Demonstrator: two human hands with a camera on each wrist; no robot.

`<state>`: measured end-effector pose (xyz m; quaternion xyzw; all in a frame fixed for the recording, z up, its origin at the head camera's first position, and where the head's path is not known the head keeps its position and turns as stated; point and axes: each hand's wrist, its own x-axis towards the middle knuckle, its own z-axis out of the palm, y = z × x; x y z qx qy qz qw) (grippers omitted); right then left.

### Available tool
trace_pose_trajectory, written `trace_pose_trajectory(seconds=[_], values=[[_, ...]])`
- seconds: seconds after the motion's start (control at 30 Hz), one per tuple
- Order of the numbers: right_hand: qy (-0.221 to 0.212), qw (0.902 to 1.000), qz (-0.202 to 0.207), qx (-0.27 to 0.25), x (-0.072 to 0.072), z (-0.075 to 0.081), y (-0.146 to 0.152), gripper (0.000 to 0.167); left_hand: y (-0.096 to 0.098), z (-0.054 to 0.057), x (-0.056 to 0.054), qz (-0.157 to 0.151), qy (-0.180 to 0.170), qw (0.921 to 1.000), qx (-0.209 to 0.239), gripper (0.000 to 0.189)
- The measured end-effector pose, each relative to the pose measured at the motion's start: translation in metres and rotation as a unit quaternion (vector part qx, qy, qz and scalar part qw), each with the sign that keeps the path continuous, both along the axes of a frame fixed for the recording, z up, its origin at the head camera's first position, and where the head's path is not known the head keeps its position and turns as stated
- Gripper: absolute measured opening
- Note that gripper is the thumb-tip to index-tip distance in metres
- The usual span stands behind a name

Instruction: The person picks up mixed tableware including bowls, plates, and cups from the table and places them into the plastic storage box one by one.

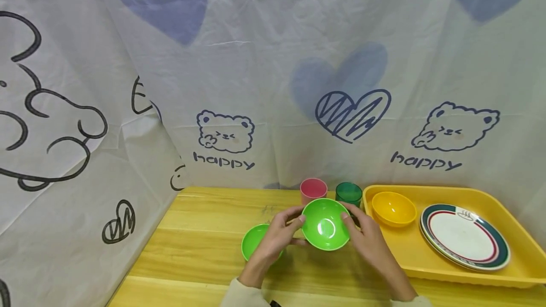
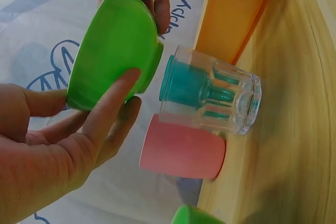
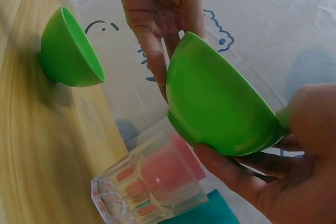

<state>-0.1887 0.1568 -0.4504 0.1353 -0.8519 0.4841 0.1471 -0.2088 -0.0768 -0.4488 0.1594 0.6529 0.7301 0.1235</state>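
Between my two hands a green bowl (image 1: 326, 224) is held above the table, its inside tilted toward the head camera. My left hand (image 1: 279, 230) grips its left side, thumb at the rim and fingers along the outer wall. On the opposite side my right hand (image 1: 366, 237) pinches the rim with its thumb, fingers behind and under the bowl. A second green bowl (image 1: 252, 240) stands on the table, partly covered by my left hand and forearm. Beyond the held bowl are a pink cup (image 2: 184, 148), a green cup (image 1: 349, 193) and a clear glass (image 3: 152, 177).
A yellow tray (image 1: 426, 271) lies at the right, bearing a yellow bowl (image 1: 394, 209) and stacked white plates (image 1: 462, 236) with a green and red rim. Printed white cloth (image 1: 273, 84) hangs behind and left of the wooden table (image 1: 200, 221).
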Motion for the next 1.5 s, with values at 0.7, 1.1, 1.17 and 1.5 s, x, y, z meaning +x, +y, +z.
trace_pose_trajectory(seconds=[0.7, 1.1, 1.17, 1.5], values=[[0.009, 0.9875, -0.130, 0.089, -0.008, 0.035, 0.088, 0.039, -0.098, -0.015, -0.008, 0.088, 0.177, 0.9165, -0.348, 0.035], [-0.059, 0.9821, -0.150, 0.097, -0.035, 0.025, 0.140, 0.046, -0.105, -0.026, -0.005, 0.113, 0.141, 0.9063, -0.382, 0.035], [-0.070, 0.9816, -0.154, 0.088, -0.043, 0.020, 0.147, 0.046, -0.107, -0.027, -0.006, 0.112, 0.140, 0.9079, -0.379, 0.035], [-0.133, 0.9695, -0.191, 0.076, -0.065, -0.006, 0.164, 0.049, -0.114, -0.043, -0.005, 0.109, 0.118, 0.9295, -0.332, 0.036]])
